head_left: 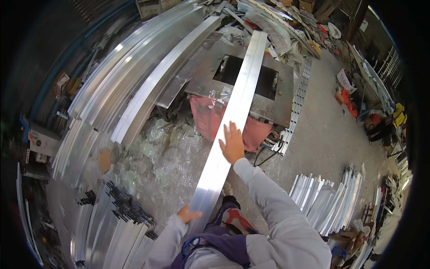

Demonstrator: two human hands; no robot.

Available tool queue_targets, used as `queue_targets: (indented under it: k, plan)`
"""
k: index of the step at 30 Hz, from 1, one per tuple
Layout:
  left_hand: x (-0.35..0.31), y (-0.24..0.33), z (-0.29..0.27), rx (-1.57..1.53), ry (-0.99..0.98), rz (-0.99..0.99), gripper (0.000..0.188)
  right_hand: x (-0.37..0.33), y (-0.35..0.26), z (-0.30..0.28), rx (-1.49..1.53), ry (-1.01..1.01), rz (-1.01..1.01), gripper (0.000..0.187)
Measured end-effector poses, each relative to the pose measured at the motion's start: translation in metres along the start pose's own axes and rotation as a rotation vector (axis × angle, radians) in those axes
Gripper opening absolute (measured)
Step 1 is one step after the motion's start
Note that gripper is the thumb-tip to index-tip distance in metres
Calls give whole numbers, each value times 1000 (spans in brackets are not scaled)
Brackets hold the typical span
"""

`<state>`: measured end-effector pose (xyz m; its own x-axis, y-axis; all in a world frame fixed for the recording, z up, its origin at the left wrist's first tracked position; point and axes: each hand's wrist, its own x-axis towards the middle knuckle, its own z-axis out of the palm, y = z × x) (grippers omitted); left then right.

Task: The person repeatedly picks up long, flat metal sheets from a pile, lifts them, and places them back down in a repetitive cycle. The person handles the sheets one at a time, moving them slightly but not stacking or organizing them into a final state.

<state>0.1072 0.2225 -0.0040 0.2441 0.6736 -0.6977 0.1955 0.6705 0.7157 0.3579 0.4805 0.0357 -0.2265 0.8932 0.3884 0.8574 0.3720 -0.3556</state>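
A long silver aluminium profile (242, 96) with a groove along its length slants from my waist up across a metal work table (201, 85). My right hand (233, 144) lies with its fingers spread on the profile's right side, about midway along. Lower down, near my body, my left hand (190, 214) grips the profile's left edge; some of its fingers are hidden beneath. Under the profile, the table top has a dark rectangular opening (226, 69). Red cloth (206, 119) hangs from the table's near side.
Long profiles (134, 67) lie stacked at the left, with another bundle (116, 228) at lower left. More profiles (324, 199) stand grouped at lower right. Crumpled clear plastic film (152, 148) covers the floor left of me. A ladder-like slotted rail (298, 105) lies right of the table.
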Motion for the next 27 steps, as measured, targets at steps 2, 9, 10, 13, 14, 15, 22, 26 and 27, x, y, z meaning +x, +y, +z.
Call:
queue_targets:
  k: [2,9,10,13,14,15,22,26,27]
  plan:
    - [68,93,15,43,15,14,71,8,33,-9,123,162,169,62]
    - [282,284,-4,217,11,572,59,39,46,0,185,-70,60,60]
    - [298,316,6,242,-26,583,60,56,62,2,185,21,76,59]
    - [333,369,5,333,6,625,56,102,86,0,103,37,89,60]
    - [341,380,11,267,-30,614,55,111,96,-1,52,56,87,60]
    - [345,385,16,201,-63,602,53,111,100,-2,35,51,99,61]
    - [320,304,-2,159,-4,597,52,64,69,-5,55,-39,22,59]
    - [267,195,-28,-3,-54,482,55,58,48,2,123,-8,-113,55]
    - [243,173,-28,14,-35,426,55,61,43,3,67,-1,-144,55]
